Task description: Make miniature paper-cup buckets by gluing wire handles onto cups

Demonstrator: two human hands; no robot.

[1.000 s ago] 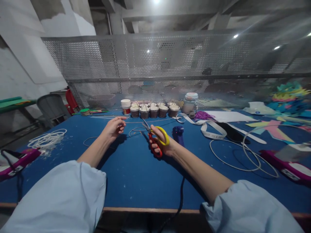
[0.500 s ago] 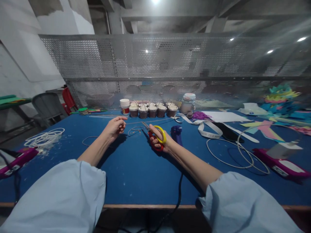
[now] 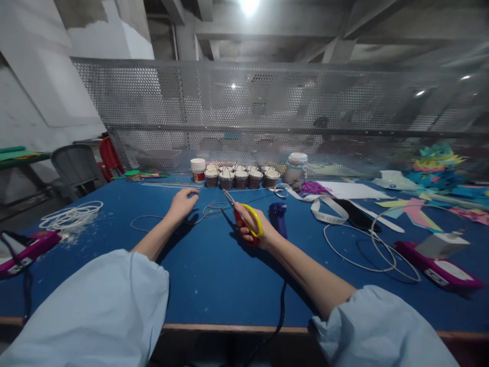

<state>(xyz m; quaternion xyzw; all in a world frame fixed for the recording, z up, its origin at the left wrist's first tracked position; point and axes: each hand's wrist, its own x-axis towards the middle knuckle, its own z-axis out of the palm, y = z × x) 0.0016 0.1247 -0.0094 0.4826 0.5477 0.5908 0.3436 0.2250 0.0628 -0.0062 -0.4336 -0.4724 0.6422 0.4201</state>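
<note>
My right hand [image 3: 250, 227] is closed around the handles of a pair of scissors [image 3: 255, 220] with red and yellow grips. Its metal blades point away from me over the blue table, slightly apart. My left hand [image 3: 184, 204] is low over the table to the left of the blades. Its fingers are stretched forward, and I see nothing held in them. A thin grey cord [image 3: 214, 206] lies in a small loop between the hands, passing near my left wrist. Just right of my right hand is a dark blue tool [image 3: 278, 216] with a black cable.
Several small brown pots [image 3: 240, 179] line the back beside stacked paper cups [image 3: 197, 169] and a jar [image 3: 296, 167]. White ribbon [image 3: 329, 214], purple strands [image 3: 314, 187] and a large cord coil [image 3: 376, 250] lie right. White cord [image 3: 71, 215] and a magenta device [image 3: 32, 251] are left.
My left hand has relaxed from a curled pinch to straighter fingers. The small cord loop shows further forward. The scissors stay in my right hand, and the view has tilted slightly.
</note>
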